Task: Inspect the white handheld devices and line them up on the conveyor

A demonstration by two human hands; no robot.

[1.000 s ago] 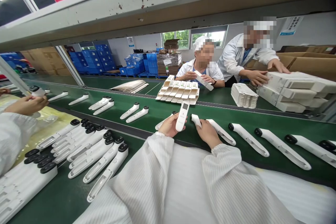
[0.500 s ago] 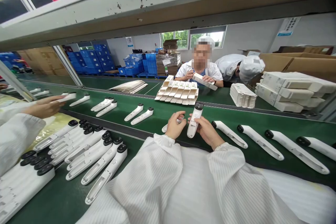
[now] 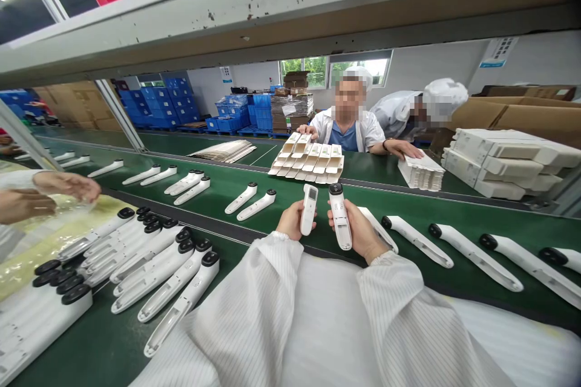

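Note:
My left hand (image 3: 293, 219) is closed round a white infrared thermometer (image 3: 309, 210), held upright with its small grey screen facing me. In my right hand (image 3: 362, 228) is a second white thermometer (image 3: 340, 217) with a black head; its battery recess shows. The two stand side by side, a little apart, above the green conveyor belt (image 3: 218, 224). Just right of my right hand lies another thermometer (image 3: 379, 230), partly hidden by it. More thermometers (image 3: 417, 240) form a row to the right, open recesses showing.
Several thermometers (image 3: 181, 296) lie in rows at the lower left. A co-worker's hands (image 3: 49, 193) are over yellow wrap at the left edge. Opposite, a person touches white cartons (image 3: 308, 160) and a carton stack (image 3: 421, 170). A metal shelf (image 3: 272, 6) crosses overhead.
My left hand has picked up a thermometer from the belt. The belt's thermometers have shifted, those at the right further right. The co-worker at left has let go of one; the person opposite has put down a carton.

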